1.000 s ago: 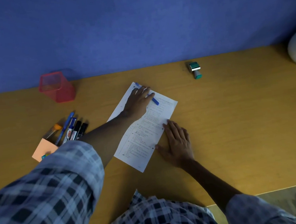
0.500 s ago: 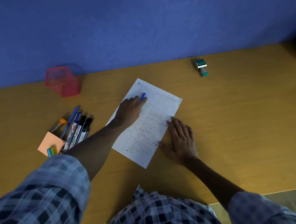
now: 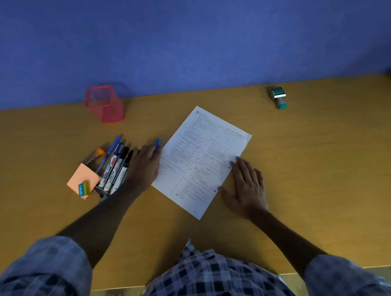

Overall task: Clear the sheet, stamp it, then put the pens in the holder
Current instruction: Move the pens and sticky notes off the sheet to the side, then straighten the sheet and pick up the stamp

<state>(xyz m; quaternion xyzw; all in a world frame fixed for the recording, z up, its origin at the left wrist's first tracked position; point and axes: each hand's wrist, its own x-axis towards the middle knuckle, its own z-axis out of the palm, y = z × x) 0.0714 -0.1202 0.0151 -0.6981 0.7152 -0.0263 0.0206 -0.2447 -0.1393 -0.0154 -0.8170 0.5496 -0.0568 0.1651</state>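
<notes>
Left hand (image 3: 144, 169) is gripping blue pen (image 3: 158, 143), tip pointing to upper frame, just left of sheet (image 3: 203, 161); right hand (image 3: 247, 187), flat & empty, is pinning sheet's lower-right edge; stamp (image 3: 278, 97) is lying upper right, nearer right hand.

Left hand (image 3: 143, 167) curled closed, right hand (image 3: 247, 188) flat

Dim, blue-tinted, soft shadows, wide-angle edge bending.
</notes>
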